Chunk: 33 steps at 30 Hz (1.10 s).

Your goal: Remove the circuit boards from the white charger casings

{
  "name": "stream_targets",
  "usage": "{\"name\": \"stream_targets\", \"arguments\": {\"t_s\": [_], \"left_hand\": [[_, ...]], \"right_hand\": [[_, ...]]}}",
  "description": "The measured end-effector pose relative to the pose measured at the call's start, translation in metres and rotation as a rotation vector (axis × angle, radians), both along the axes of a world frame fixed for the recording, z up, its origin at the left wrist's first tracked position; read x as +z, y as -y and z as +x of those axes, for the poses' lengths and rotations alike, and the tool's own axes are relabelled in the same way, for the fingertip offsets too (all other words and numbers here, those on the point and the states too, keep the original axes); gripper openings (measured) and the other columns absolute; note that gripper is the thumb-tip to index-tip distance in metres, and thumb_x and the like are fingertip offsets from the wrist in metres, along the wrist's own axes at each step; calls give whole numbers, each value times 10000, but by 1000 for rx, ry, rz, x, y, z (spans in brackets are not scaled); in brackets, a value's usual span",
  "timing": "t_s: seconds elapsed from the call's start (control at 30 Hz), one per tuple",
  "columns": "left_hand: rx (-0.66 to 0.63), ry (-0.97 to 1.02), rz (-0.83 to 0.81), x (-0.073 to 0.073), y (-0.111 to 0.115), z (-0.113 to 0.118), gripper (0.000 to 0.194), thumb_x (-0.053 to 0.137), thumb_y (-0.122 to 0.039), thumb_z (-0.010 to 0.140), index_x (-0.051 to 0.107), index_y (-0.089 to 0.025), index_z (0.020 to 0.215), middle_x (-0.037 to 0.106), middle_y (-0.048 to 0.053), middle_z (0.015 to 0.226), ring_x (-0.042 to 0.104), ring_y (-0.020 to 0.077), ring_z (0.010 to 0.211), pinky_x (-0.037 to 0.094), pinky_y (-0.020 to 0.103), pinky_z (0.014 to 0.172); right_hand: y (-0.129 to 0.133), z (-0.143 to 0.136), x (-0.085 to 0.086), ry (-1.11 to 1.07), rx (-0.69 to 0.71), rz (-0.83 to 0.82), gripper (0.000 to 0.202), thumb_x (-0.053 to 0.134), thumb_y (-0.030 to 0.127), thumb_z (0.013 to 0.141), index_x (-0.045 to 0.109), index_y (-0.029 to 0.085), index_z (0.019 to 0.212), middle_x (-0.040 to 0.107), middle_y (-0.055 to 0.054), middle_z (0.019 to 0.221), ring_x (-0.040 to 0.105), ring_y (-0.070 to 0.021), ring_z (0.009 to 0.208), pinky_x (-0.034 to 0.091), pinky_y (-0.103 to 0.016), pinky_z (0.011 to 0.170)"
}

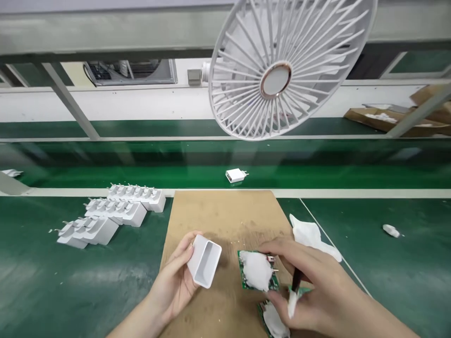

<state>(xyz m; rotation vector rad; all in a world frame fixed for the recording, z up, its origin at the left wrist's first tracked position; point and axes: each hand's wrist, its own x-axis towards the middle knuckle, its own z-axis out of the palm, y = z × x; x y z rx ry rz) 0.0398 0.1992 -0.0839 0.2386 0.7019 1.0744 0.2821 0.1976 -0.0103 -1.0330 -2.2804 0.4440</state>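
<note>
My left hand (pixel 178 277) grips a white plastic charger housing (pixel 197 256), its hollow end facing right and toward me. To the right of it, my right hand (pixel 310 277) holds a green circuit board (pixel 241 267) by its edge between thumb and fingers. A thick white paste-like lump (pixel 258 271) covers much of that board. A thin dark tool (pixel 296 278) with white material at its tip is also tucked in the right hand. Below lies a second circuit board (pixel 275 319) with white paste on it. Some green behind the right fingers is mostly hidden.
Brown cardboard (pixel 221 211) covers the bench under my hands. Rows of white charger housings (pixel 120 211) with pins stand at left. One white charger (pixel 235 175) rests on the green belt (pixel 158 176). A white fan (pixel 282 80) hangs above; crumpled white material (pixel 312 234) lies at right.
</note>
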Motion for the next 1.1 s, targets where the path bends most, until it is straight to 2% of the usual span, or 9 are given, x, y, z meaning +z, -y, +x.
{"name": "stream_targets", "arguments": {"t_s": [0.17, 0.27, 0.33, 0.47, 0.53, 0.67, 0.8, 0.9, 1.1], "left_hand": [[-174, 17, 194, 4, 5, -7, 609, 862, -153, 567, 672, -264, 1135, 678, 41, 1080, 643, 147, 924, 520, 184, 771], [-251, -29, 259, 6, 7, -9, 681, 859, -136, 574, 629, -343, 1180, 674, 5, 1008, 640, 104, 777, 499, 155, 647], [-249, -64, 279, 6, 7, -9, 663, 883, -224, 541, 638, -347, 1145, 663, -7, 932, 623, 98, 697, 480, 161, 594], [-205, -109, 291, 3, 6, -5, 610, 854, -517, 465, 694, -204, 964, 676, 54, 907, 638, 168, 798, 488, 207, 670], [-196, -137, 249, 1, 5, -2, 612, 809, -597, 486, 701, -151, 892, 697, 89, 872, 649, 167, 728, 492, 209, 612], [-209, -194, 31, -4, 6, 3, 668, 679, -740, 533, 677, -101, 729, 672, 81, 549, 516, 94, 325, 315, 158, 306], [-196, -304, -167, -9, 7, 5, 642, 583, -779, 601, 586, -137, 575, 563, 22, 375, 456, 95, 248, 211, 156, 241], [-192, -402, -115, -10, 8, 5, 624, 555, -760, 654, 543, -154, 505, 502, -6, 325, 407, 81, 228, 192, 168, 238], [-202, -535, 80, -10, 10, 2, 701, 513, -809, 626, 452, -160, 368, 409, -24, 287, 277, 37, 232, 102, 182, 275]], "right_hand": [[9, -11, 0, -65, 26, -90, 485, 621, 128, 649, 495, 263, 1097, 627, 41, 776, 519, -78, 523, 367, -161, 406], [9, -16, -3, -118, 73, -193, 442, 618, 161, 639, 516, 258, 1058, 636, 39, 782, 524, -91, 555, 348, -177, 413], [9, -19, -6, -145, 103, -278, 387, 610, 192, 647, 545, 246, 1025, 632, 30, 777, 517, -101, 569, 368, -194, 446], [12, -26, -15, -226, 109, -385, 339, 610, 223, 639, 581, 228, 976, 499, 59, 619, 415, -85, 484, 308, -199, 413], [13, -28, -18, -245, 106, -388, 354, 621, 208, 615, 582, 236, 966, 445, 75, 585, 400, -82, 473, 295, -194, 407], [13, -22, -13, -208, 109, -304, 420, 641, 237, 645, 549, 264, 1054, 542, 43, 668, 467, -101, 494, 344, -208, 404], [9, -13, 1, -49, 46, -50, 513, 630, 198, 686, 463, 293, 1162, 654, -5, 839, 588, -144, 565, 455, -246, 451], [6, -14, 10, 105, 63, 80, 511, 625, 206, 722, 428, 279, 1187, 672, -32, 882, 649, -192, 650, 517, -289, 496], [13, -24, 15, 237, 120, 146, 454, 602, 237, 773, 420, 210, 1188, 671, -41, 791, 644, -200, 596, 544, -318, 476]]}}
